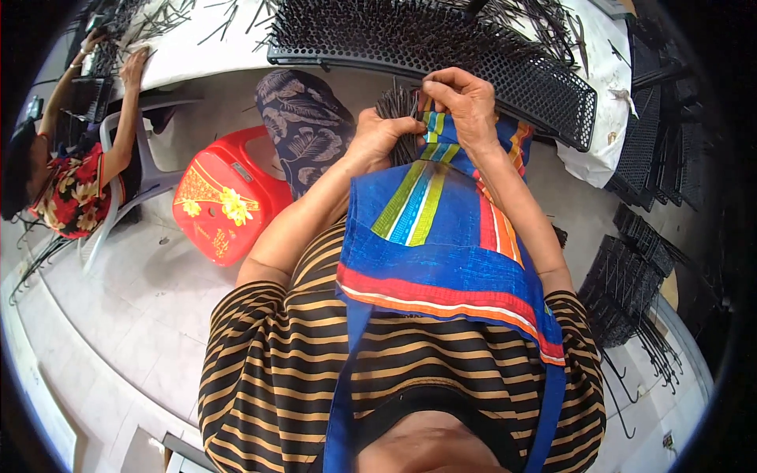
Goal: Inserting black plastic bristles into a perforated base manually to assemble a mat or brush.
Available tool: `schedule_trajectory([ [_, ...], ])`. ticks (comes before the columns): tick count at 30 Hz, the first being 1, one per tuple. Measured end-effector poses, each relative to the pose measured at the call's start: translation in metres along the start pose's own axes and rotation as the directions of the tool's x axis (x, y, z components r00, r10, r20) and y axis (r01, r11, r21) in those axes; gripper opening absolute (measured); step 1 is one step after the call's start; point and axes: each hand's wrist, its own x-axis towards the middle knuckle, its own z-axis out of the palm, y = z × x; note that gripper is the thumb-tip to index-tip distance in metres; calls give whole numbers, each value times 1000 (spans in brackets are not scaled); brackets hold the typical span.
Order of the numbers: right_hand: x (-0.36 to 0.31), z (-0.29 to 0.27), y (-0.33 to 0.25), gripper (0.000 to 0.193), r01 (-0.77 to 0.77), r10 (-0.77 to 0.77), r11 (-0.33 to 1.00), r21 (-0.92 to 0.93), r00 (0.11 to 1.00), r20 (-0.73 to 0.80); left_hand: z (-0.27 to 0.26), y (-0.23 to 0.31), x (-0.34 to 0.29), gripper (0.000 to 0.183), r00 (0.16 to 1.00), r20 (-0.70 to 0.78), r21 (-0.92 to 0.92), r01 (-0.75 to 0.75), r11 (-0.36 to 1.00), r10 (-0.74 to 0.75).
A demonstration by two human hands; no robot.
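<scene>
**Two hands on one rod bundle**

Striped apron (441,260), blue with red and orange bands, covers the lap. Beyond it, left hand (377,135) is wrapped around a bundle (398,106) of thin dark rods, upright, tips fanned above the fist. Right hand (465,98) pinches the bundle's top from just beside. Past the hands, black perforated tray (505,67) sits on the table (197,51), packed with standing rods. Red stool (225,197) lies left, well apart.
</scene>
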Motion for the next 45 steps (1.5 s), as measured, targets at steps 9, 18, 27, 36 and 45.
schedule_trajectory([
  [9, 13, -15, -17, 13, 234, -231, 972, -17, 946, -229, -17, -3, -19, 21, 966, 208, 158, 125, 980, -157],
  [18, 35, 31, -9, 10, 440, -518, 797, -413, 850, -95, -29, -4, -10, 17, 1000, -5, -160, -19, 987, 18],
  [27, 60, 44, -2, 9, 614, -702, 514, -599, 702, 118, -29, 13, 11, 15, 990, -109, -168, -103, 980, 85],
  [36, 51, 43, -13, 16, 632, -608, 258, -731, 694, 385, -33, 8, 21, 14, 991, -122, -260, 20, 965, -54],
  [45, 33, 30, -6, 12, 77, -77, 997, 23, 997, 27, -31, 6, 17, 14, 998, -59, -269, -39, 962, 24],
])
